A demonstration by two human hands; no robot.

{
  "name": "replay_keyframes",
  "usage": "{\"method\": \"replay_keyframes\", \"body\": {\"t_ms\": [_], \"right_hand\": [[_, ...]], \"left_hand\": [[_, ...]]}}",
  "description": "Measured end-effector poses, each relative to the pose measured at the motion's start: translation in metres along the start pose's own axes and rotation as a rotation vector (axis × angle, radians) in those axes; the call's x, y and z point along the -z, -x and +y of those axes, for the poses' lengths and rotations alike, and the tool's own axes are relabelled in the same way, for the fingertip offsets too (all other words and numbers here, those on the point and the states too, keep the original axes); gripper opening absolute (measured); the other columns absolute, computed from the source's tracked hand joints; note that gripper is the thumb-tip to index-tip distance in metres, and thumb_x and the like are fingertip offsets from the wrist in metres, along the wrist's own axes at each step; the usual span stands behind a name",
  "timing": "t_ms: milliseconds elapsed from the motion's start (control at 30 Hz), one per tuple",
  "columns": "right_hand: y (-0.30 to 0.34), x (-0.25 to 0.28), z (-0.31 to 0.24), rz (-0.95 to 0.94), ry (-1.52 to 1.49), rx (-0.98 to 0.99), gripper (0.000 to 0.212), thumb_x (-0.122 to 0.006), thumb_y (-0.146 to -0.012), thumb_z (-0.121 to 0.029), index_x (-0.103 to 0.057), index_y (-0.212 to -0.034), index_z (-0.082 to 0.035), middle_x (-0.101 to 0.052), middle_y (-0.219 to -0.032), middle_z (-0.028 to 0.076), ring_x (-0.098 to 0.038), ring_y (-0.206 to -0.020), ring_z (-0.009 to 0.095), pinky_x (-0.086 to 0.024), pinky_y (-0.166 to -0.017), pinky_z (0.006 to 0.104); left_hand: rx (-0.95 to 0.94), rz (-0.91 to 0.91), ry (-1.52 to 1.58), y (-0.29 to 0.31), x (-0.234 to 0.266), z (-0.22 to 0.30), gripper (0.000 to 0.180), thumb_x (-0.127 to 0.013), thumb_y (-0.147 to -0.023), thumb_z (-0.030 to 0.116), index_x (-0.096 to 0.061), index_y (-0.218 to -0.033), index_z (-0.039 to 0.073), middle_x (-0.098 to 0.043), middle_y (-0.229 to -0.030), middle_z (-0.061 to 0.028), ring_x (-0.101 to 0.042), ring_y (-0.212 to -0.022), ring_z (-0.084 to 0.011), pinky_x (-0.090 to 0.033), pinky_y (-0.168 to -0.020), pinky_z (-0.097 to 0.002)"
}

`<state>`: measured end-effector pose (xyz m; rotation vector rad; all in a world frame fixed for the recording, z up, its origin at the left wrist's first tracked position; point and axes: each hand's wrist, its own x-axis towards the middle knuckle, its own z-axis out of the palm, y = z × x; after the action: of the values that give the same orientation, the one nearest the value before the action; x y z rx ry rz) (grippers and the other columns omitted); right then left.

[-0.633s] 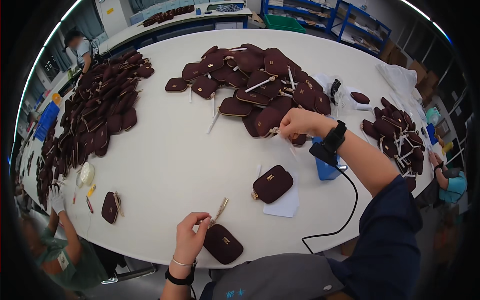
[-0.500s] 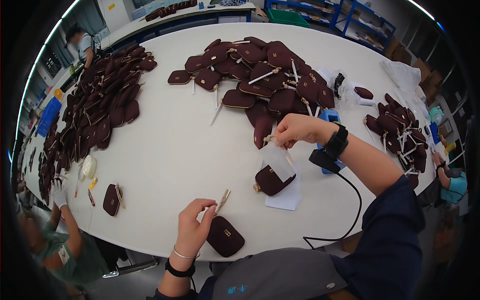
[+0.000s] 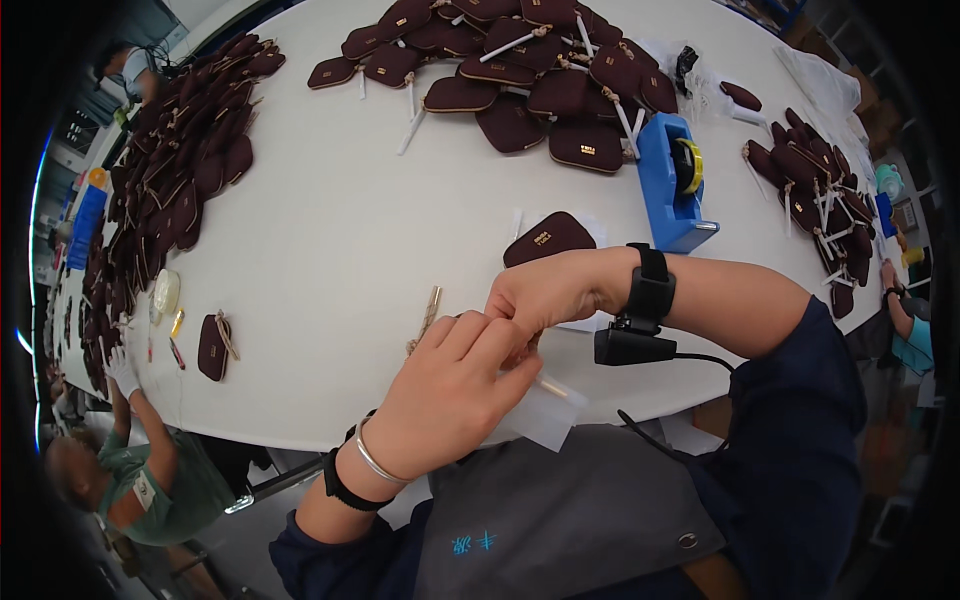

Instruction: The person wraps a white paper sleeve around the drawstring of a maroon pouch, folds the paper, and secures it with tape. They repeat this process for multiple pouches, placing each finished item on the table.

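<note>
My left hand point(image 3: 450, 390) and my right hand point(image 3: 545, 295) meet at the near edge of the white table point(image 3: 330, 230). Their fingers close together on a small translucent plastic bag point(image 3: 548, 412), which sticks out below my left hand; something thin and tan shows inside it. What lies under my fingers is hidden. A tan cord tassel point(image 3: 429, 312) lies on the table just left of my hands. One maroon pouch point(image 3: 548, 238) rests on a white sheet just beyond my right hand. My right wrist wears a black band with a cabled device.
A blue tape dispenser point(image 3: 668, 180) stands behind my right wrist. Piles of maroon pouches lie at the far middle point(image 3: 510, 90), along the left point(image 3: 170, 190) and at the right point(image 3: 815, 185). A single pouch point(image 3: 212, 347) lies near left. A co-worker's gloved hand point(image 3: 120, 372) reaches in at lower left.
My right hand has come back from the far pile to the near edge and joined my left hand. The view has tilted down toward my hands.
</note>
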<state>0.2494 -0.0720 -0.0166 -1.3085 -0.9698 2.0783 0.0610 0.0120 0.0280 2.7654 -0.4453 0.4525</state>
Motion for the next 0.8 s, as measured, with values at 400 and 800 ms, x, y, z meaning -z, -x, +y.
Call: {"method": "replay_keyframes", "body": {"t_ms": [400, 800], "right_hand": [[0.012, -0.007, 0.012, 0.171, -0.013, 0.127, 0.026, -0.057, -0.095, -0.023, -0.069, -0.094, -0.001, -0.070, -0.086, 0.007, -0.067, -0.082, 0.013, -0.053, -0.075, 0.0273], [0.081, -0.041, -0.019, 0.622, 0.248, 0.440, 0.027, -0.070, -0.091, -0.026, -0.071, -0.099, -0.001, -0.065, -0.077, 0.001, -0.055, -0.069, 0.008, -0.045, -0.065, 0.0230]], "left_hand": [[0.119, -0.036, 0.133, -0.005, -0.003, -0.002, 0.021, -0.068, -0.076, 0.005, -0.064, -0.096, 0.004, -0.057, -0.105, -0.0091, -0.055, -0.096, -0.0285, -0.045, -0.084, -0.0373], [0.425, 0.166, 0.423, 0.004, -0.010, -0.004, 0.010, -0.064, -0.089, 0.004, -0.060, -0.097, 0.000, -0.062, -0.075, -0.0117, -0.059, -0.058, -0.0257, -0.047, -0.055, -0.0330]]}}
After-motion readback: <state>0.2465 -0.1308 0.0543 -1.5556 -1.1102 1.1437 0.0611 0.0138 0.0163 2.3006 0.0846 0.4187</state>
